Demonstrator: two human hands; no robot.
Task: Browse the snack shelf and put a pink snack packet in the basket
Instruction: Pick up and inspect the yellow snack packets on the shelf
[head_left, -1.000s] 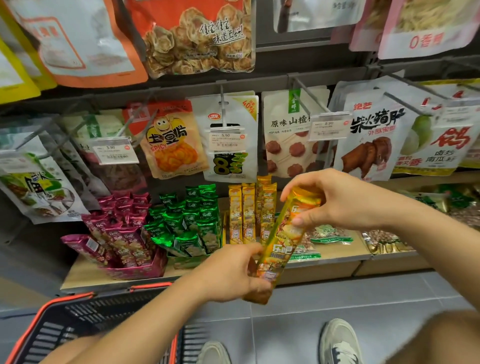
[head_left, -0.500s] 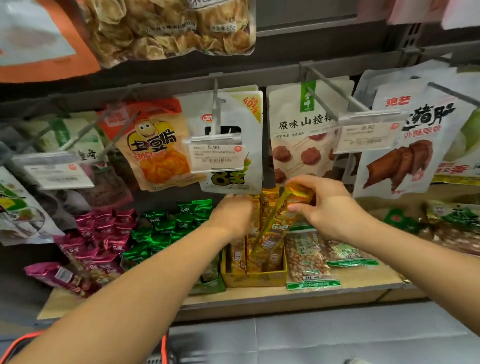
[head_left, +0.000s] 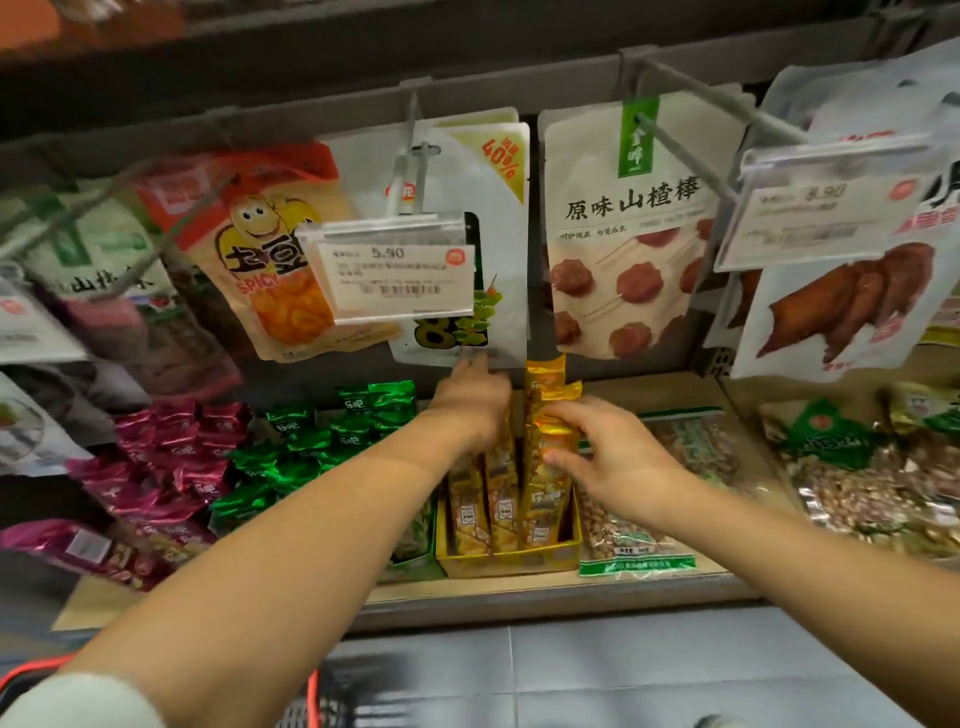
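Several pink snack packets (head_left: 156, 467) lie heaped on the low shelf at the left, apart from both hands. My right hand (head_left: 613, 457) grips a yellow snack packet (head_left: 550, 452) standing in the yellow display box (head_left: 509, 558). My left hand (head_left: 475, 405) reaches in behind the yellow packets in that box; its fingers are hidden. The basket's red rim (head_left: 311, 691) shows at the bottom edge, under my left forearm.
Green snack packets (head_left: 311, 447) sit between the pink ones and the yellow box. Nut bags (head_left: 623, 540) lie right of the box. Hanging pouches and price tags (head_left: 400, 275) on hooks overhang the shelf. Grey floor tiles lie below.
Both hands have carried the yellow packet from in front of the shelf down into the yellow box. The view moved closer to the shelf.
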